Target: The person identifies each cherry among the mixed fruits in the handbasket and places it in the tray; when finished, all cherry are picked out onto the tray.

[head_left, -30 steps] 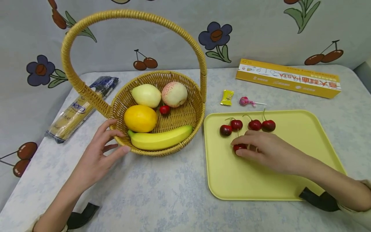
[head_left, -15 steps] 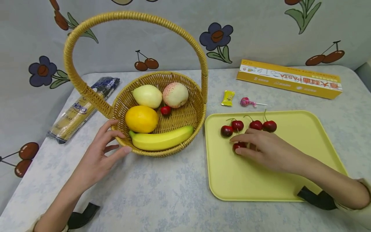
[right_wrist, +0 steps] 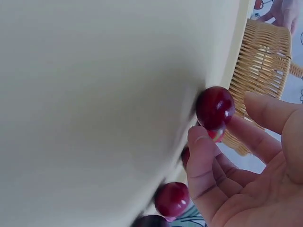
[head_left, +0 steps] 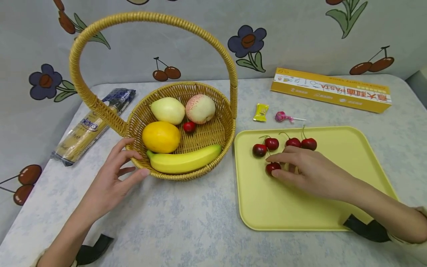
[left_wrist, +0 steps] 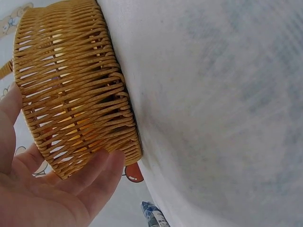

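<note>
My left hand [head_left: 111, 181] rests against the near left side of a wicker basket [head_left: 181, 177], fingers spread along its rim and outer wall. The basket holds a banana [head_left: 185, 159], a yellow mango-like fruit [head_left: 161, 137], a pale green pear-like fruit [head_left: 168, 110], a peach [head_left: 201, 108] and one cherry [head_left: 189, 127]. Over a yellow tray [head_left: 263, 207] is my right hand [head_left: 310, 172], thumb and fingers loosely bent around a cherry [right_wrist: 215, 108]. That cherry sits on the tray; a gap shows between it and the thumb in the right wrist view.
Several more cherries [head_left: 271, 143] lie along the tray's far side. Behind the tray are a yellow wrapped candy [head_left: 261, 112], a pink lollipop [head_left: 283, 116] and a long pasta box [head_left: 330, 91]. A bag of spaghetti [head_left: 90, 129] lies left of the basket, whose tall handle [head_left: 150, 16] arches above.
The cherry at my right fingertips has shifted slightly left and shows more between finger and thumb. My left hand and the basket stay put.
</note>
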### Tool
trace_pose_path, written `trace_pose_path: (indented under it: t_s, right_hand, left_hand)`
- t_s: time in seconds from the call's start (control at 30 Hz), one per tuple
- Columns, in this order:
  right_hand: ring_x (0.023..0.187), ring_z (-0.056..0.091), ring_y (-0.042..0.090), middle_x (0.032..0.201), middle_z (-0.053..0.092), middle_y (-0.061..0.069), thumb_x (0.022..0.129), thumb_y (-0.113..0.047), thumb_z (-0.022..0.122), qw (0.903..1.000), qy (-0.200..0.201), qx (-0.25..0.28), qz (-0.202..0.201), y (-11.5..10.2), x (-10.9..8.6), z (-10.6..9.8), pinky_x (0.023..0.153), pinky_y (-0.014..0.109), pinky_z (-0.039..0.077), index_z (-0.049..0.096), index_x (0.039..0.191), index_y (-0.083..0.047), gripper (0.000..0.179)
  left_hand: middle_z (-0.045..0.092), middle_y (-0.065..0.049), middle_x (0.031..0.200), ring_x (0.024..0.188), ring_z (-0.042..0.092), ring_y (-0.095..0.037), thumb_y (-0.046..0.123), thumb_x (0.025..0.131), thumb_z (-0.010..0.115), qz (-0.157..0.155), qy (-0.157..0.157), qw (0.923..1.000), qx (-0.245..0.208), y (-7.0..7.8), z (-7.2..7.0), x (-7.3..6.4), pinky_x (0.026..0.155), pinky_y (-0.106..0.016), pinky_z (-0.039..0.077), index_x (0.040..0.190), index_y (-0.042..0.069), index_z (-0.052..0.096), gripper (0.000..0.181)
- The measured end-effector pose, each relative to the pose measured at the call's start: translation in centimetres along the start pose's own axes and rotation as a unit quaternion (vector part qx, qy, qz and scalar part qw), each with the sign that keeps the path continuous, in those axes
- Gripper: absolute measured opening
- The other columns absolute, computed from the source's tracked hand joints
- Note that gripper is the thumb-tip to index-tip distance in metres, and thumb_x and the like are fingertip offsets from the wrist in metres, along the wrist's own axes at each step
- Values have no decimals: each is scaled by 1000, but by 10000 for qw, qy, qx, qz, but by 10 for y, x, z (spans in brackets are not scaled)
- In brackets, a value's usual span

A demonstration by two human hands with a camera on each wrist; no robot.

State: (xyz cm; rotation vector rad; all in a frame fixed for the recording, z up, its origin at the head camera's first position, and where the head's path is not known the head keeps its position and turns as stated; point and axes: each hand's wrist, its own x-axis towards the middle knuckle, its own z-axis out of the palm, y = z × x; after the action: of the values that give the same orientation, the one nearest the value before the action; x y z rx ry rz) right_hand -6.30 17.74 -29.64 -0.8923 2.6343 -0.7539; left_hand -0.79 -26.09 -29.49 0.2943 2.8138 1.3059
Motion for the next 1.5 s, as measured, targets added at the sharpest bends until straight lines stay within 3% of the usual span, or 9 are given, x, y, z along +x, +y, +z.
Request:
trace_pose_path:
  t_s: [0.3,0.5,0.63,0.8,1.03,1.33,1.5]
  right_hand:
    - [79,56,6,98,62,-9,94,-20,71,9986,486,-11,-209,-16,4,-15,61,25,49,71,118,-17,25]
    - [90,60,10,113,62,-3,94,-15,68,9912,994,52,-876,-39,23,-19,68,33,54,71,115,-16,21]
    - [92,59,8,118,61,-2,95,-16,67,9864,995,224,-1286,-55,41,-13,70,31,53,69,119,-13,24]
    - [110,57,15,125,60,2,95,-21,68,9851,776,160,-1525,-71,66,-6,89,36,51,67,124,-11,31]
    - [109,58,19,126,60,7,95,-20,66,9856,529,105,-1605,-87,108,-3,93,37,48,65,127,-7,34]
    - [126,48,16,140,53,5,96,-22,65,9874,-624,-32,-1452,-94,156,10,104,38,40,55,139,-9,46]
    - [123,50,16,141,52,4,95,-24,65,9851,-992,-148,-1400,-94,174,15,103,33,41,51,143,-10,52]
  left_hand:
    - [25,-9,156,132,37,-35,8,94,68,39,-7,10000,-36,-1,1,0,85,-9,45,111,3,57,20]
    - [24,-9,156,131,36,-34,6,94,67,86,-27,9999,-94,-1,-1,0,85,-10,46,110,3,57,19]
    - [25,-9,155,129,38,-32,6,94,68,85,-5,9999,-81,-2,-1,-1,85,-10,46,110,3,57,19]
    - [25,-9,155,129,38,-32,6,94,68,97,31,9999,-35,-1,-2,-1,85,-9,46,110,4,57,20]
    - [25,-10,156,132,36,-36,7,94,68,55,-1,10000,-50,-1,-1,0,84,-8,45,111,3,58,21]
    - [26,-10,155,132,36,-37,7,93,69,67,-9,10000,-42,-2,-2,1,84,-9,46,110,3,59,20]
    - [26,-10,155,132,36,-36,5,93,69,126,18,9999,-53,-2,-1,1,84,-8,46,109,2,59,20]
